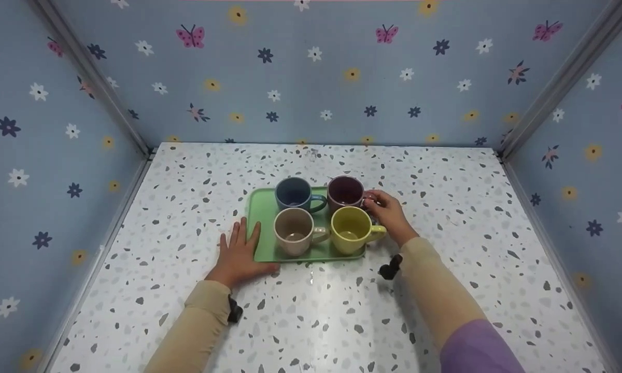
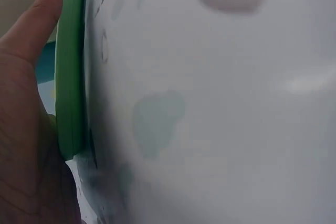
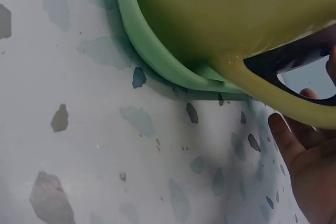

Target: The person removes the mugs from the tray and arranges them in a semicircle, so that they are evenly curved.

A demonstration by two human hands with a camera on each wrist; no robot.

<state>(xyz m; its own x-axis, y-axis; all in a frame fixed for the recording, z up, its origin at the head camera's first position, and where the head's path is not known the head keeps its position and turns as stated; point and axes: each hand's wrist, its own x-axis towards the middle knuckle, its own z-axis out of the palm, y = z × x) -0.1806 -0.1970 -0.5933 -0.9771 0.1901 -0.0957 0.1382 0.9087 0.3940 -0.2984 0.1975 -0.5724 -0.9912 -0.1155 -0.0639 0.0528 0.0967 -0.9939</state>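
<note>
Four mugs stand upright in two rows on a green tray [image 1: 263,207]: a blue mug [image 1: 293,192] and a maroon mug [image 1: 345,192] at the back, a beige mug [image 1: 293,233] and a yellow mug [image 1: 350,235] in front. My right hand [image 1: 390,213] pinches the maroon mug's handle, which the fingers mostly hide. In the right wrist view the yellow mug's handle [image 3: 283,100] passes in front of that hand. My left hand [image 1: 241,260] rests at the tray's front left corner, fingers spread and straight. In the left wrist view its thumb [image 2: 39,19] lies along the green rim [image 2: 71,66].
The white speckled table [image 1: 311,311] extends around the tray. Blue flowered panels enclose it at the back [image 1: 311,67], left [image 1: 41,171] and right [image 1: 585,171]. A small black device [image 1: 390,267] sits by the right wrist, another [image 1: 235,311] by the left.
</note>
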